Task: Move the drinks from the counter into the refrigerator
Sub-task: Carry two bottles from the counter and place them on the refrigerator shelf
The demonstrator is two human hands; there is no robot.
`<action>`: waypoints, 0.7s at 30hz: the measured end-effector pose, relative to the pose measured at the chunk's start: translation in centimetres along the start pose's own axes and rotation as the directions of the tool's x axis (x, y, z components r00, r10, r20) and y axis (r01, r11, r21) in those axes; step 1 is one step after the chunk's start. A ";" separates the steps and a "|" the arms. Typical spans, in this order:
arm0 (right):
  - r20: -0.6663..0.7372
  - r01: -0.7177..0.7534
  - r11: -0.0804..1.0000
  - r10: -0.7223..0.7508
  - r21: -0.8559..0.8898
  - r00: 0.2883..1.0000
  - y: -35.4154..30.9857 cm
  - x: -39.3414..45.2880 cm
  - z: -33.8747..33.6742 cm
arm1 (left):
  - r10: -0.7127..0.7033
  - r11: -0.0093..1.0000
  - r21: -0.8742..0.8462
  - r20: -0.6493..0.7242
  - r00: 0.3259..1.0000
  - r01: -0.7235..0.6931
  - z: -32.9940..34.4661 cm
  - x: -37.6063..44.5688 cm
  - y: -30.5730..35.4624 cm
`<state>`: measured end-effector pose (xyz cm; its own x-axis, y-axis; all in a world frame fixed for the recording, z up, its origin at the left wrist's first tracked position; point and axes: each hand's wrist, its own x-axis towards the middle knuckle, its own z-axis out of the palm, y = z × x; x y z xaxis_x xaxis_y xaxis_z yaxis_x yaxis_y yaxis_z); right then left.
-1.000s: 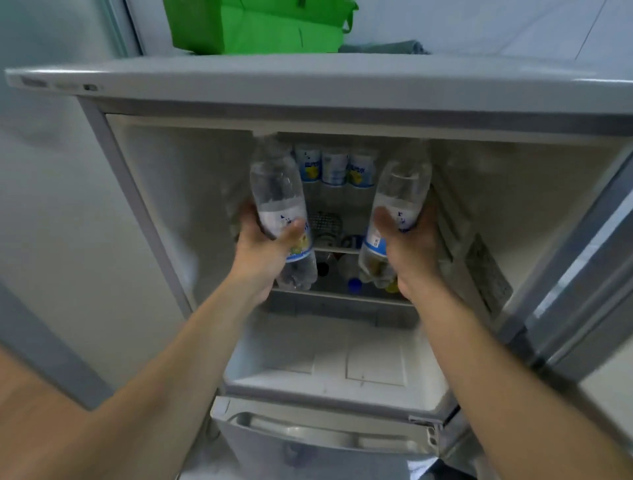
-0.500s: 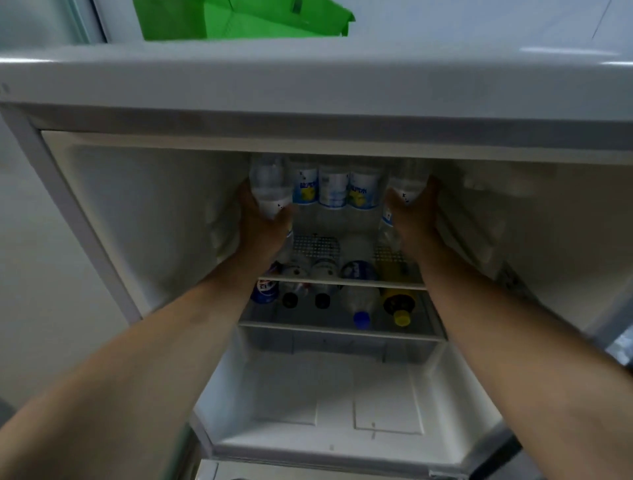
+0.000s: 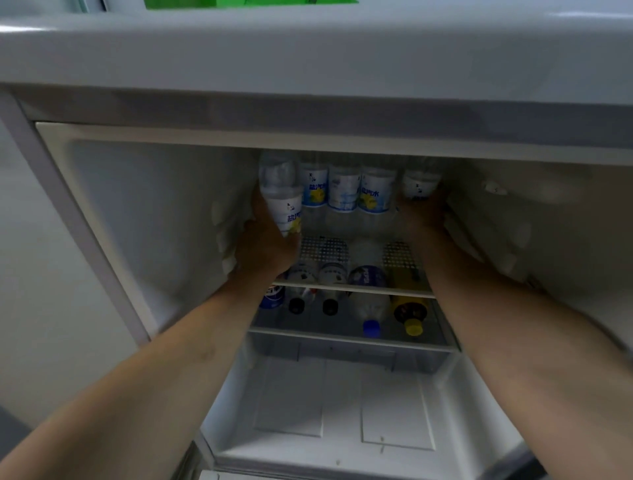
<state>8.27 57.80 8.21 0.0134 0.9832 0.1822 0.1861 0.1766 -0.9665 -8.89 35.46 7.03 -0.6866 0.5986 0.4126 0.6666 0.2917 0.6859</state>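
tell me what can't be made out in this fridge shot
All in the head view:
- Base of the left bottle: covered by the left hand, so whether it rests on the top shelf is unclear.
- Right bottle: its top is cut off by the fridge's upper frame, its lower part hidden behind the right hand.
- Label print on the lying bottles: too small and dim.
- Green item: cropped by the top edge.

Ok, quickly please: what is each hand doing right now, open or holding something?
Left hand: holds a clear bottle at the left end of the row.
Right hand: holds another bottle at the right end.
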 end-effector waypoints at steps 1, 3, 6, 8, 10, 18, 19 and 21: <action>-0.005 -0.015 0.994 0.015 -0.111 1.000 0.5 -0.2 -0.1 | -0.003 1.000 0.029 0.006 1.000 0.003 0.0 0.0 0.0; 0.013 -0.001 0.975 0.004 -0.224 1.000 1.2 -0.2 -0.2 | 0.016 1.000 0.027 -0.008 1.000 -0.016 0.0 0.1 0.0; 0.060 0.032 0.982 -0.021 -0.185 0.998 1.0 0.1 -0.3 | 0.033 0.999 -0.021 -0.040 0.999 -0.034 0.4 0.3 0.0; 0.091 0.044 0.985 -0.029 -0.170 0.995 0.8 0.1 -0.3 | 0.023 0.998 -0.063 -0.051 0.998 -0.026 0.8 0.6 0.0; 0.119 0.054 0.987 -0.036 -0.151 0.992 0.9 0.0 -0.4 | 0.007 0.997 -0.081 -0.052 0.999 -0.011 1.1 1.0 0.0; 0.216 0.030 0.996 -0.011 -0.081 0.976 1.8 -1.2 -1.2 | -0.069 0.997 -0.040 -0.062 0.996 0.067 2.0 3.4 0.3; 0.187 0.037 0.995 -0.018 -0.096 0.982 1.9 -1.5 -1.2 | -0.083 0.996 -0.032 -0.074 0.994 0.080 2.1 3.5 0.4; 0.152 0.053 0.991 -0.034 -0.123 0.988 2.0 -2.1 -1.1 | -0.115 0.993 0.025 -0.089 0.989 0.117 2.1 3.4 0.8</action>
<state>9.73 56.04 6.12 -0.1422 0.9722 0.1858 0.3058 0.2217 -0.9259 -10.09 39.29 7.68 -0.7814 0.4927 0.3829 0.5886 0.3782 0.7145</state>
